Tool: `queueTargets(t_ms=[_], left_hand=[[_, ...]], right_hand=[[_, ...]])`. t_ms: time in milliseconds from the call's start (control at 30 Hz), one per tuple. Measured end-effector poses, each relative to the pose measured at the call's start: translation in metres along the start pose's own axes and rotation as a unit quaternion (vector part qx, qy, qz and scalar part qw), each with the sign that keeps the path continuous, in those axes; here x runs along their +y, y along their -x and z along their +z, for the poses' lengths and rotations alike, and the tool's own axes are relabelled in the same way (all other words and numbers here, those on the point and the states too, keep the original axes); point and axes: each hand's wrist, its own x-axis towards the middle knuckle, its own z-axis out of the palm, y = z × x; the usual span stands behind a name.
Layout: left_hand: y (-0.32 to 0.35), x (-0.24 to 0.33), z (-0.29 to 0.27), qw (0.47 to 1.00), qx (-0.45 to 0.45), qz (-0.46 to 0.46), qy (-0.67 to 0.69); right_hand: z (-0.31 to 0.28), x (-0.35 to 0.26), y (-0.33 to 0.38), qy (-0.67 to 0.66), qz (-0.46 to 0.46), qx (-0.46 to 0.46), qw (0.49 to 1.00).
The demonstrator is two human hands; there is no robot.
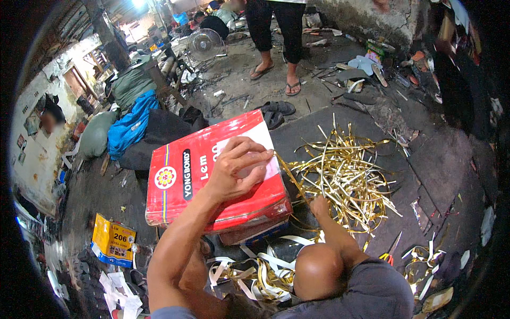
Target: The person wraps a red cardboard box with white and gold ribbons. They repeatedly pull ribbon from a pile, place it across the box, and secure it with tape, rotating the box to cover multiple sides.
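Observation:
A large red cardboard box (175,196) lies tilted in front of me, with a white paper patch (265,139) on its top near the right edge. My left hand (240,166) rests on that patch with its fingers bent. A narrow gold strip (292,178) runs along the box's right edge from my left fingertips down to my right hand (320,207), which is closed on its lower part. Beyond my right hand lies a tangled heap of gold and white strips (345,175). More white and gold strips (271,276) lie between my knees.
Scissors with orange handles (390,255) lie to the right, beside loose strips (422,268). A yellow carton piece (113,240) is at left. Dark sandals (276,110) lie beyond the box. A person (277,37) stands ahead, near a fan (206,44). Blue cloth (132,125) lies far left.

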Motion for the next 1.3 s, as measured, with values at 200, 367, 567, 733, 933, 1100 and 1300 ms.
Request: queueTargets(t_ms=[200,367,567,733,933,1100,1300], left_hand=[[0.004,0.000,-0.012,0.996,-0.090,-0.018,-0.021],[0.009,0.002,-0.005,0.992,-0.087,-0.064,-0.063],[0.052,0.120,0.053,0.989,0.117,0.064,-0.056],[0.206,0.147,0.210,0.929,-0.066,-0.354,0.082],[0.361,0.149,0.271,0.749,-0.401,-0.525,0.055],[0.331,0.156,0.242,0.813,-0.281,-0.507,0.050],[0.171,0.189,0.091,0.847,0.032,-0.465,0.255]], right_hand=[[-0.008,-0.004,0.002,0.012,-0.009,0.006,1.000],[0.008,0.050,0.026,0.058,-0.103,0.057,0.991],[-0.031,0.086,0.007,-0.500,0.119,-0.208,0.832],[-0.236,0.060,-0.014,-0.653,0.044,0.134,0.744],[-0.321,0.046,0.023,-0.443,-0.152,0.318,0.824],[-0.350,-0.019,0.113,-0.379,-0.212,0.108,0.894],[-0.379,-0.140,0.228,-0.182,-0.493,-0.240,0.816]])
